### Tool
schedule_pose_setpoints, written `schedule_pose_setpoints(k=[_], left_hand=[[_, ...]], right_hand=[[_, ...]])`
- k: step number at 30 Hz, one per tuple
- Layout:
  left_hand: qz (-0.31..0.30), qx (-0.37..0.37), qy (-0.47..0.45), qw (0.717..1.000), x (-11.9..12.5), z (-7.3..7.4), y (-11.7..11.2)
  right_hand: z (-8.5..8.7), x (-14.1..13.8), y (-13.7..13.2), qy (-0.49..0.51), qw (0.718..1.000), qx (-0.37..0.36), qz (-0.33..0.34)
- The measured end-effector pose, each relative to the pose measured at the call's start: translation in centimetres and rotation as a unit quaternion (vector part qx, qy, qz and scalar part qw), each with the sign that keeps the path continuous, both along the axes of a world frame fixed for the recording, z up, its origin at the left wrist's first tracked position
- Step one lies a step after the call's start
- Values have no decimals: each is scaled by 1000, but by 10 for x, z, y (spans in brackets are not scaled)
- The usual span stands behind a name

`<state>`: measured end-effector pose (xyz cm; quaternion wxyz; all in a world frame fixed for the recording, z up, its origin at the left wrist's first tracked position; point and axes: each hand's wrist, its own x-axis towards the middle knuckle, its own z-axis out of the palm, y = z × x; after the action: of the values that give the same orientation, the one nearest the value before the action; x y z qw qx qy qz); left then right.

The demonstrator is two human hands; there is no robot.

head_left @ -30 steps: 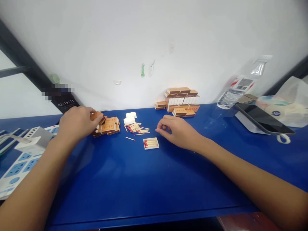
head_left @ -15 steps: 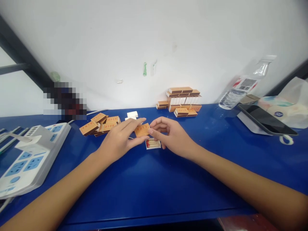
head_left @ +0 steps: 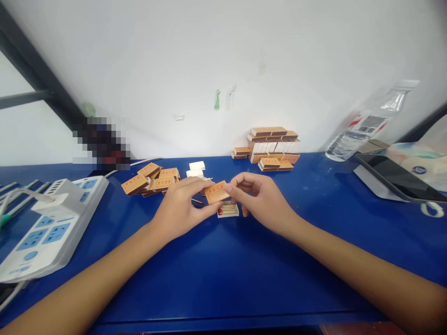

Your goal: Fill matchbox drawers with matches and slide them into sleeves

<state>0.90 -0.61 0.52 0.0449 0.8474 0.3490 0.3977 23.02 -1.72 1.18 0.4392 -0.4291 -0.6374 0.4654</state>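
Observation:
Between my two hands is an orange matchbox sleeve [head_left: 215, 192] with red lettering. My left hand [head_left: 181, 202] grips its left side between thumb and fingers. The thumb and index finger of my right hand [head_left: 261, 197] pinch its right corner. Just below it lies a white matchbox tray [head_left: 228, 214] holding red-tipped matches, partly covered by my hands. A loose match [head_left: 197, 201] lies on the blue table beside my left fingers. Behind them are white tray pieces [head_left: 196, 166] and a few more matches, partly hidden.
At left is a loose heap of matchboxes [head_left: 153, 179], with a white power strip [head_left: 63, 232] nearer me. Stacked matchboxes [head_left: 274, 144] stand against the wall. A plastic bottle [head_left: 370, 121], a phone [head_left: 401, 177] and a tissue pack [head_left: 415, 158] are at right on the blue table [head_left: 223, 274].
The view has shifted slightly left, so everything appears farther right. The sleeve has tilted a little, its right end higher, with both hands still on it.

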Motion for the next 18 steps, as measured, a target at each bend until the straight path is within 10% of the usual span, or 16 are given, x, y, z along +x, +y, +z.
schedule_pose_setpoints(k=[11,18], left_hand=[[-5,24,-6,1000,2,-1,-2],[25,-11,33,999,-4,0,2]], right_hand=[[1,-7,-9,-38,998,-11,55],[-1,3,7,3,999,-40,-26]])
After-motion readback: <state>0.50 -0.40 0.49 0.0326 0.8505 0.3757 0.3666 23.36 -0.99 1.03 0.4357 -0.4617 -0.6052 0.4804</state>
